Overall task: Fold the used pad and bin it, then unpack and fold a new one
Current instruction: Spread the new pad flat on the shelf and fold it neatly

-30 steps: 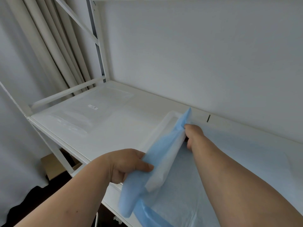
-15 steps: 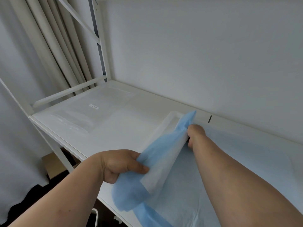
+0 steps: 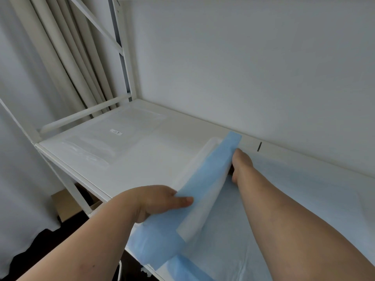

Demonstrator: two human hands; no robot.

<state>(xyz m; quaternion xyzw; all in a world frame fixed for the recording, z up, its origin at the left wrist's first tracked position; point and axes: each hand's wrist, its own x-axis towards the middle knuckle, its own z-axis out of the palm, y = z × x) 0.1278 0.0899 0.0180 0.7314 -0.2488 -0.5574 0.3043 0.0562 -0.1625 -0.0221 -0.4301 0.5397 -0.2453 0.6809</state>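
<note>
Head view: both hands' fingers (image 3: 183,199) grip the pad's (image 3: 207,179) lifted edge; long axis front-to-back.

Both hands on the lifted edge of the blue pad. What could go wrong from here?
1. The left hand holds the pad at the shelf's front edge, where the pad's near corner already overhangs; a loose grip could let that end slide off.
2. The right hand holds the far end close to the wall; uneven pull between the hands could skew the fold.
3. The clear packet lies to the left, apart from the pad; a wide sweep might nudge it.
</note>
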